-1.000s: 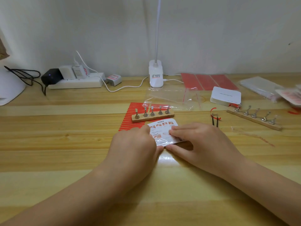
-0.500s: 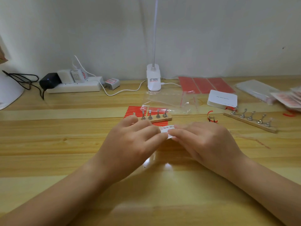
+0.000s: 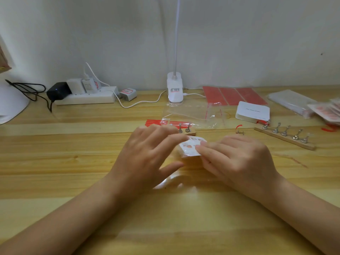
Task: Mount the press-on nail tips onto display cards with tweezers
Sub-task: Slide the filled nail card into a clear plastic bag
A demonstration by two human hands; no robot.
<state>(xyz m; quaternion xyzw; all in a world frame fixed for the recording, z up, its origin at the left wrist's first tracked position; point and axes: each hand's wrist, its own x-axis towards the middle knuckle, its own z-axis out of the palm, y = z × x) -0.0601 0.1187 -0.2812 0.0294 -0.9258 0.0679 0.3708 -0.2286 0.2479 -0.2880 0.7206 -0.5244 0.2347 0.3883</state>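
A white display card (image 3: 191, 148) with pinkish nail tips on it sits in a clear plastic sleeve (image 3: 170, 181), lifted a little off the wooden table (image 3: 73, 159). My right hand (image 3: 237, 159) pinches the card's right edge between fingers and thumb. Blurred and with fingers spread and straight, my left hand (image 3: 149, 155) has its fingertips at the card's left end. The dark tweezers (image 3: 239, 132) lie just beyond my right hand, mostly hidden. A wooden nail stand (image 3: 190, 133) with metal holders shows behind my left hand.
A second wooden stand (image 3: 285, 138) lies at right, with a white card stack (image 3: 253, 112), red sheets (image 3: 233, 95) and bagged cards (image 3: 325, 111) behind it. An empty zip bag (image 3: 191, 115), the lamp base (image 3: 174, 91) and a power strip (image 3: 86, 97) line the back.
Both hands have raised the card in its sleeve. My left hand's fingers have spread and moved up over the near stand, and my right hand has shifted its hold to the card's right edge.
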